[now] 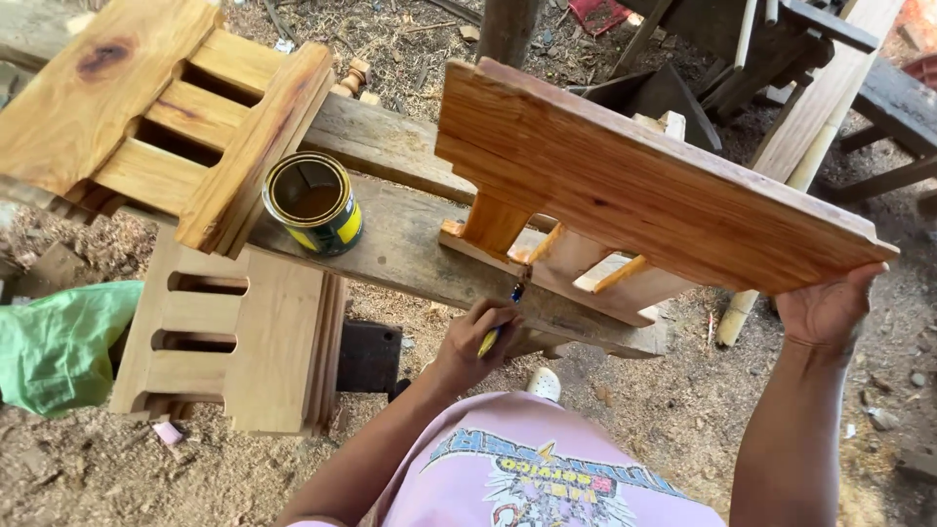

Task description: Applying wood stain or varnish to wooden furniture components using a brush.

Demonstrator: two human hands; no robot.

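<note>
A slatted wooden panel (634,185), glossy orange-brown, stands tilted on the plank bench (410,244). My right hand (828,310) grips its right end and holds it up. My left hand (475,342) is closed on a small yellow-handled brush (500,327), its tip touching the underside of the panel's lower rail, near the slats. An open tin of brown varnish (314,202) stands on the bench left of the panel.
A pale slatted panel (146,107) lies across the bench at upper left. More such panels (234,342) lean stacked below it. A green bag (59,342) lies at left. Sawdust covers the ground; dark timber frames (781,59) stand at upper right.
</note>
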